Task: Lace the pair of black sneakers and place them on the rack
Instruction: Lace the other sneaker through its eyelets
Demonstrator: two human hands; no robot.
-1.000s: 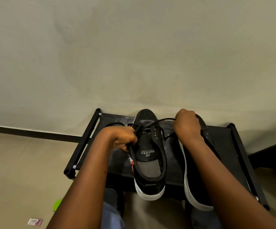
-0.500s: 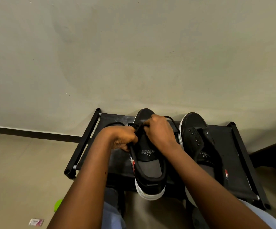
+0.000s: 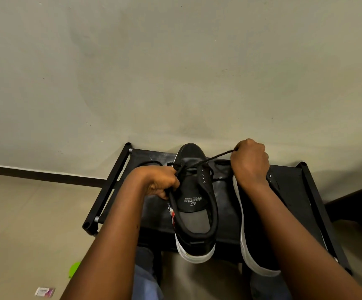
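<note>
Lace (image 3: 214,158) runs taut from shoe (image 3: 194,204) eyelets up-right into my right hand (image 3: 249,163), fingers curled pinching it; left hand (image 3: 160,180) grips the shoe's collar, toe pointing away.

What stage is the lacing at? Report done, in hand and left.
Done: both sneakers sit on the rack. In hand: left hand grips the left sneaker; right hand pulls its lace taut. Left: its upper eyelets are empty, and the right sneaker looks unlaced.
</note>
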